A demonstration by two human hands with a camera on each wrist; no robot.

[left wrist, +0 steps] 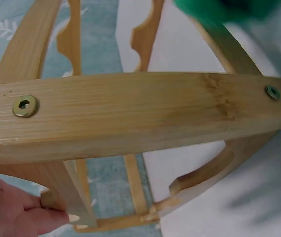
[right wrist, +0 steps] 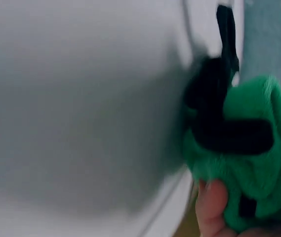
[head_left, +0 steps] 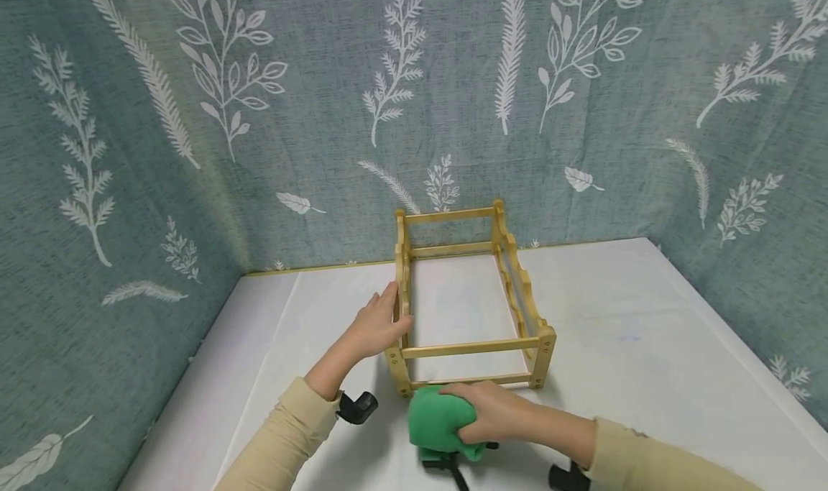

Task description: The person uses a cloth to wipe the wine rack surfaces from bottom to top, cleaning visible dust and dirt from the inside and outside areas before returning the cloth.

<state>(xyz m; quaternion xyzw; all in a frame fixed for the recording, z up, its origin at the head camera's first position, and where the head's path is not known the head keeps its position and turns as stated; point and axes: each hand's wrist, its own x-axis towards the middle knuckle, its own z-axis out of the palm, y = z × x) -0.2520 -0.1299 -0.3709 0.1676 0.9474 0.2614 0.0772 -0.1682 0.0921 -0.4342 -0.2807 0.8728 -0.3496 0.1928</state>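
A light wooden rack (head_left: pixel 472 347) with scalloped side rails stands on the white surface in the head view. My left hand (head_left: pixel 375 326) grips its left side, the thumb reaching over the inner edge. Close up in the left wrist view, a wooden post (left wrist: pixel 130 118) with metal bolts crosses the picture, and the fingers (left wrist: pixel 46 220) pinch a side piece. My right hand (head_left: pixel 494 410) holds a bunched green cloth (head_left: pixel 433 423) just in front of the rack's near end. Black straps (right wrist: pixel 234 136) on the cloth show in the right wrist view.
The white tabletop (head_left: pixel 647 347) spreads around the rack. Blue-grey leaf-patterned curtains (head_left: pixel 336 81) hang behind and on both sides, the back one close to the rack's far end. Black wrist mounts (head_left: pixel 358 408) stick out by both sleeves.
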